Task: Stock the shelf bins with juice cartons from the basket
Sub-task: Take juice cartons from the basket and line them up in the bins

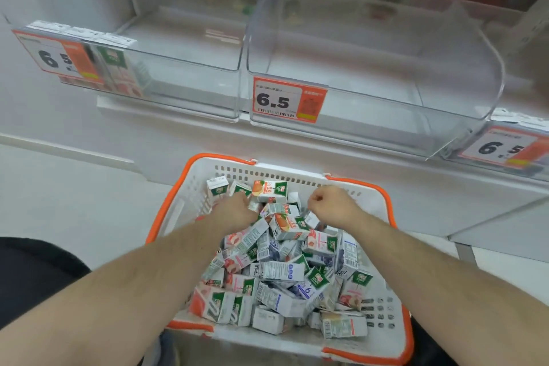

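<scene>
A white basket with an orange rim (pixel 190 187) sits below the shelf, piled with several small juice cartons (pixel 285 273). My left hand (pixel 234 209) reaches down among the cartons at the basket's far left; its fingers are hidden behind the back of the hand. My right hand (pixel 329 202) hovers over the far right of the pile, its fingers curled into a fist with nothing visible in it. Above, a clear left bin (pixel 184 80) holds a few cartons (pixel 117 68) at its left end. The clear middle bin (pixel 371 104) holds nothing.
Orange-and-white price tags reading 6.5 hang on the bin fronts (pixel 285 99). A third clear bin (pixel 511 148) shows at the right edge. The white shelf lip (pixel 386 166) juts out just beyond the basket. An upper shelf with blurred goods is behind the bins.
</scene>
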`<action>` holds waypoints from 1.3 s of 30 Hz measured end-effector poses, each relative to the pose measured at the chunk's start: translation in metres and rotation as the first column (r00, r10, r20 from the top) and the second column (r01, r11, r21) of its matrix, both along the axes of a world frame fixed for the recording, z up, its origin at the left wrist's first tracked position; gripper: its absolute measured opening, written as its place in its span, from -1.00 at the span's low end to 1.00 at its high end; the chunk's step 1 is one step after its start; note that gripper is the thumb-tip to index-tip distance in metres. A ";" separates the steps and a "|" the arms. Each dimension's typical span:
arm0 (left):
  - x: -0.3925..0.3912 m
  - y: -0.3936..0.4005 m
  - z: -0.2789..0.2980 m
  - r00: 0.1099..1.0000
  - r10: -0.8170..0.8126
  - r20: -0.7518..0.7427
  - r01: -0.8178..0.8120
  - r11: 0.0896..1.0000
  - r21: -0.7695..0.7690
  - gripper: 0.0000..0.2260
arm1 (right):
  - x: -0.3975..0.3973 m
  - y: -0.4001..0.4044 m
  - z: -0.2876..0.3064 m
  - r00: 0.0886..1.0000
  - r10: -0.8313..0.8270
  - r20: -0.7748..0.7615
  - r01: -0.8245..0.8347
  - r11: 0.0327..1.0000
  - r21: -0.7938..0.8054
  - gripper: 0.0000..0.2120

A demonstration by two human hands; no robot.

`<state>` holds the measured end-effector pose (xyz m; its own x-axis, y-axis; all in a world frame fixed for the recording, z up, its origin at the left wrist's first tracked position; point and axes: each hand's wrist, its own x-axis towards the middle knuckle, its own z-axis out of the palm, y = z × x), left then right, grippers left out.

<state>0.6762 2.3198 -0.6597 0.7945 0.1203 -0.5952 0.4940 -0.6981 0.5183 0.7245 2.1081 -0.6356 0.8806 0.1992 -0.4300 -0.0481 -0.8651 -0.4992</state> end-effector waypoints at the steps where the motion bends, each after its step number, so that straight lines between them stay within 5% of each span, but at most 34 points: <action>1: -0.001 -0.002 -0.016 0.999 -0.042 -0.013 0.042 0.998 0.051 -0.68 | -0.002 -0.008 -0.012 0.998 0.039 -0.058 -0.045 0.994 -0.103 -0.77; 3: -0.004 -0.009 -0.040 0.995 -0.093 -0.048 0.098 0.986 0.133 -0.44 | -0.008 -0.025 -0.028 0.994 0.026 -0.106 -0.057 0.952 -0.300 -0.81; 6: -0.007 -0.023 -0.059 0.987 -0.143 -0.067 0.156 0.956 0.249 -0.42 | -0.020 -0.046 -0.040 0.989 -0.090 -0.120 0.019 0.869 -0.494 -0.70; 9: -0.008 -0.029 -0.064 0.984 -0.178 0.000 0.166 0.922 0.350 -0.37 | -0.031 -0.055 -0.060 0.959 -0.170 -0.225 0.032 0.858 -0.513 -0.38; 11: -0.009 -0.028 -0.064 0.986 -0.161 0.037 0.140 0.932 0.335 -0.33 | -0.031 -0.057 -0.068 0.937 -0.202 -0.286 0.041 0.874 -0.485 -0.34; 15: -0.009 -0.025 -0.038 0.995 0.081 0.063 -0.078 0.996 -0.047 -0.38 | -0.009 -0.065 -0.045 0.896 -0.092 -0.434 -0.088 0.922 -0.377 -0.54; 18: -0.005 -0.028 -0.004 0.983 0.183 0.018 -0.164 0.914 -0.372 -0.45 | 0.009 -0.073 -0.007 0.871 0.070 -0.485 -0.187 0.963 -0.196 -0.66; 22: 0.004 -0.042 0.044 0.959 0.281 0.027 -0.199 0.743 -0.639 -0.50 | 0.012 -0.075 0.063 0.878 0.189 -0.440 -0.209 0.978 0.004 -0.60; 26: 0.010 -0.060 0.078 0.924 0.382 -0.030 -0.229 0.487 -0.843 -0.66 | 0.002 -0.079 0.111 0.904 0.133 -0.406 -0.039 0.972 0.232 -0.58; 28: 0.009 -0.070 0.091 0.902 0.422 -0.089 -0.262 0.373 -0.890 -0.89 | -0.003 -0.080 0.126 0.902 0.093 -0.422 0.082 0.922 0.379 -0.61; 30: 0.006 -0.078 0.100 0.881 0.443 -0.165 -0.322 0.307 -0.896 -0.83 | -0.005 -0.077 0.133 0.866 0.093 -0.492 0.224 0.807 0.547 -0.56; 33: 0.000 -0.088 0.115 0.911 0.409 -0.057 -0.226 0.377 -0.898 -0.81 | -0.004 -0.074 0.135 0.797 0.141 -0.588 0.408 0.592 0.695 -0.38; 37: -0.004 -0.096 0.138 0.914 0.141 0.380 0.193 0.672 -0.715 -0.71 | -0.006 -0.075 0.135 0.769 0.205 -0.605 0.443 0.512 0.736 -0.53; 39: -0.002 -0.102 0.141 0.886 0.024 0.462 0.307 0.717 -0.626 -0.65 | -0.007 -0.076 0.133 0.733 0.246 -0.634 0.474 0.484 0.736 -0.52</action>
